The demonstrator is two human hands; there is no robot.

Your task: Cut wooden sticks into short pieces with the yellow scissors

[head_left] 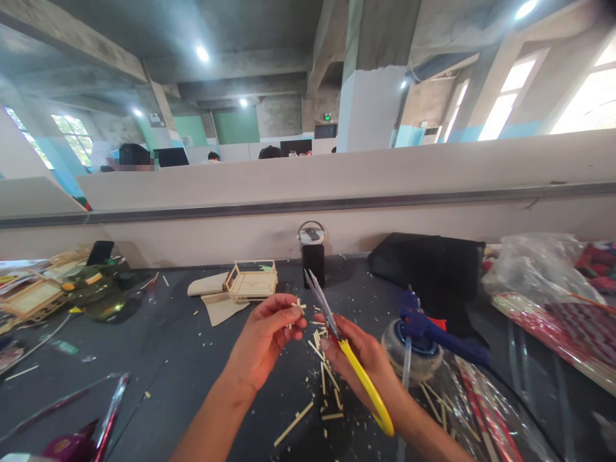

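Observation:
Between the thumb and fingers of my left hand (pixel 269 337) I pinch small wooden stick pieces (pixel 299 305), which seem to form a little cross. Scissors with yellow handles (pixel 362 372) lie in my right hand (pixel 363 353), their blades pointing up and away from me. Whether the blades are parted is hard to make out. Below and between my hands, cut wooden sticks (pixel 323 375) and chips are scattered on the dark table (pixel 221 398). Beyond my left hand, a small wooden frame model (pixel 253 282) rests partly on brown paper (pixel 221 310).
A phone (pixel 314 264) stands upright by the partition (pixel 231 234). To the right, a blue glue gun (pixel 428 327) sits on a round jar (pixel 409 356), near black cloth (pixel 428 266) and plastic-wrapped material (pixel 553 308). A greenish bottle (pixel 99 292) and another wooden model (pixel 31 298) are at left.

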